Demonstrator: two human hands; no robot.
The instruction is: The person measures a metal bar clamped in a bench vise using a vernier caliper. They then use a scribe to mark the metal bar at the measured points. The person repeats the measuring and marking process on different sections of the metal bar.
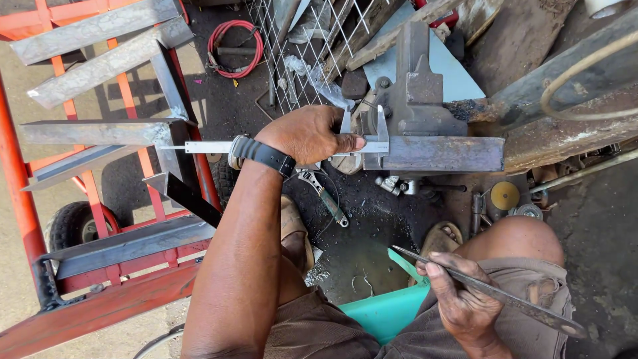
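Grimy workshop floor (372,259), orange cart (100,279)

left hand (309,135) outstretched, gripping, right hand (465,299) closed

Silver caliper (292,146) lies level against a rusty steel bar (442,154); thin dark strip (492,296) slants.

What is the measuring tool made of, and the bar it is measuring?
The caliper in the left hand looks like bright, smooth steel: silvery and shiny. The flat bar looks like raw steel, dull grey-brown with rusty patches. The strip in the right hand seems dark, unpolished metal.
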